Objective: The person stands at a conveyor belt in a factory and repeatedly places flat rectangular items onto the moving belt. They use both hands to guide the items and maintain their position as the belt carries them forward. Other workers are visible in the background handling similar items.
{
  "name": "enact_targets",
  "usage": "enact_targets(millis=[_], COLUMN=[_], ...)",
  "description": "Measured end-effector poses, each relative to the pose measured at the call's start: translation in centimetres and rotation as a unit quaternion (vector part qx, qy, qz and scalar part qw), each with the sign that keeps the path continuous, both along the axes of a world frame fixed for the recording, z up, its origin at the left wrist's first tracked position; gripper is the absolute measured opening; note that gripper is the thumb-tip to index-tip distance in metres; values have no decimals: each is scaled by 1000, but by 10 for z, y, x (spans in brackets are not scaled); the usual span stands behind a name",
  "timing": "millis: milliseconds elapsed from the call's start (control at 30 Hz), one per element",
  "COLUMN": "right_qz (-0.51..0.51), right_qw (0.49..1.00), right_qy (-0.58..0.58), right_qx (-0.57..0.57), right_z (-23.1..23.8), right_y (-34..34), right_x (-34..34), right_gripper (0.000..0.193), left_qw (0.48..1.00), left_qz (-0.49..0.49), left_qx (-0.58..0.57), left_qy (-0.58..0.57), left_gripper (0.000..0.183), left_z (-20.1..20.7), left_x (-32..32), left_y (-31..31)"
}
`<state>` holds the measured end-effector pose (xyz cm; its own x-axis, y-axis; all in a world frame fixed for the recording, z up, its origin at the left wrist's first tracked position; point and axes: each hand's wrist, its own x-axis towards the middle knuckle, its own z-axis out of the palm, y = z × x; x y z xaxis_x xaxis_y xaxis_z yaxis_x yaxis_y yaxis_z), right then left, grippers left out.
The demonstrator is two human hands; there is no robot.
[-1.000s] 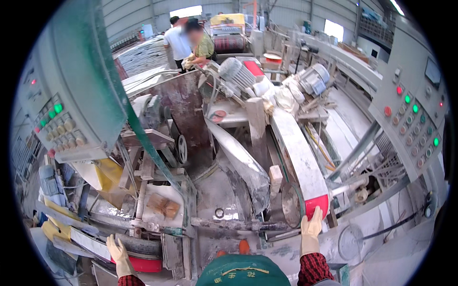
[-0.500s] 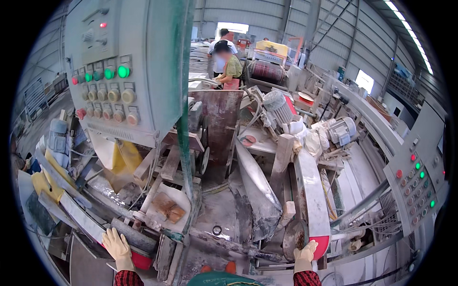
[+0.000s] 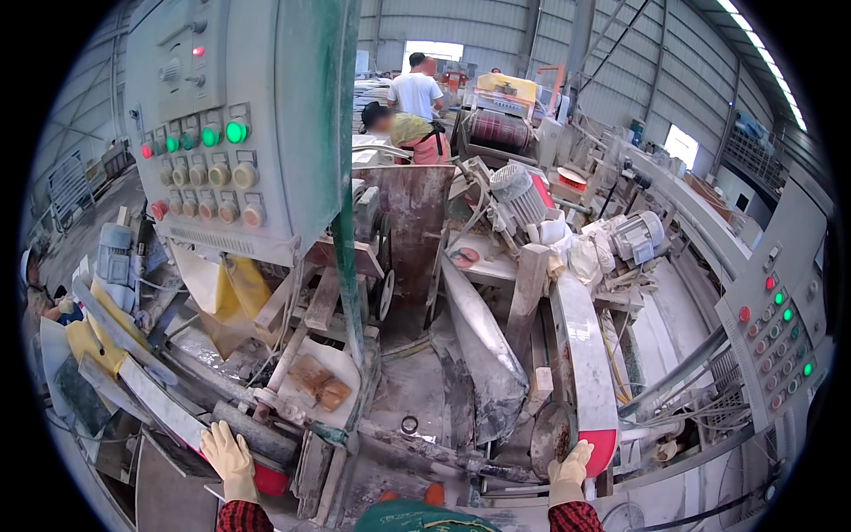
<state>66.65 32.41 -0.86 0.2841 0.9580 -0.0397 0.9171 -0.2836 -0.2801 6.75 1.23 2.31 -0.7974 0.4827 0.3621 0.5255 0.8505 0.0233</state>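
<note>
My left hand (image 3: 228, 457), in a cream rubber glove, lies with its fingers stretched out on the near end of the left conveyor. A long white slab strip (image 3: 160, 396) runs up to the fingers, and the red belt end (image 3: 271, 480) shows beside the palm. At the near end of the right conveyor, my right hand (image 3: 568, 467), gloved alike, rests its fingers against the left side of the red belt end (image 3: 603, 450). Another white slab strip (image 3: 581, 355) lies along that belt, its end close to the fingertips. Neither hand visibly grasps anything.
A grey control cabinet (image 3: 235, 106) with lit buttons hangs at upper left; a second control panel (image 3: 780, 310) stands at right. Between the conveyors are a round dusty disc (image 3: 550, 441) and wet metal troughs. Motors (image 3: 519, 192) sit farther back. Two people work beyond.
Both hands keep their places at the belt ends. The view has shifted slightly. In the background, the person in yellow-green bends lower and leftward, leaving the person in white more visible.
</note>
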Motion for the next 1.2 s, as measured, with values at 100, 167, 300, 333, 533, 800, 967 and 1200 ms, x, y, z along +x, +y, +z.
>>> enact_targets(millis=[100,167,300,333,533,800,967,1200], right_qz=[23,30,30,28,30,28,37,31], right_qw=[1000,999,999,1000,1000,999,999,999], right_qy=[16,12,16,12,5,-15,7,-9], right_qx=[10,18,6,8,7,7,23,8], right_z=[6,2,10,9,9,0,-5,-9], right_y=[-9,-11,-13,-13,-15,-13,-14,-12], right_x=[-2,2,-2,-2,-5,-4,-1,-1], right_gripper=[91,92,90,90,88,87,91,92], left_qw=[1000,1000,999,1000,999,998,997,999], left_qz=[-4,-8,-13,-14,-21,-33,-42,-25], left_qx=[3,4,0,-1,2,2,12,18], left_qy=[10,21,30,28,30,52,65,39], left_gripper=[52,53,53,54,55,58,61,59], left_z=[-2,-4,-8,-8,-5,-7,-11,-3], left_x=[4,5,7,9,19,26,28,35], left_y=[0,0,-2,-2,1,2,3,7])
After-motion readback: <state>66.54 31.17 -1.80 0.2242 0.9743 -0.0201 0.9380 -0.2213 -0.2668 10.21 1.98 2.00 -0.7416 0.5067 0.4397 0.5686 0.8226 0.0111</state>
